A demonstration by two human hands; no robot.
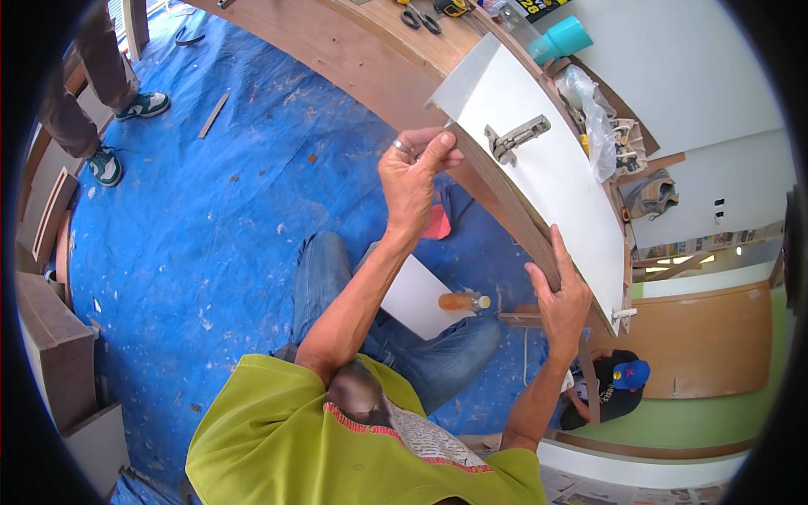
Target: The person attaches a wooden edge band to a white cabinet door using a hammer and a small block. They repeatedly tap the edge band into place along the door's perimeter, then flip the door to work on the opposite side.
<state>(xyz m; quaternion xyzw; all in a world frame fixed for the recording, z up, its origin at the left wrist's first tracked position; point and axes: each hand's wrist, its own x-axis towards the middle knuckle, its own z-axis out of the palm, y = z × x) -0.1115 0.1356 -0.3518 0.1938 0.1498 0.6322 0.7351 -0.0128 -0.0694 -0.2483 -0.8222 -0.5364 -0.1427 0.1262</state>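
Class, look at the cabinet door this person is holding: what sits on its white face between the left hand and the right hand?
In the head view, a metal hinge is fixed on the white door panel, between the left hand and right hand.

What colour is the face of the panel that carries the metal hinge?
White, with a wood-brown edge; panel, hinge, seen in the head view.

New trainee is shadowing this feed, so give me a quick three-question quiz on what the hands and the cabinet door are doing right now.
1. True or false: both hands grip the white cabinet door.
2. What metal part is mounted on the door's white face? A) handle B) hinge C) lock
3. Which hand wears a ring?

Key:
1. True: the left hand holds the upper corner, and the right hand holds the wood-coloured edge lower down.
2. B, the hinge.
3. The left hand; the ring is on one of its fingers.
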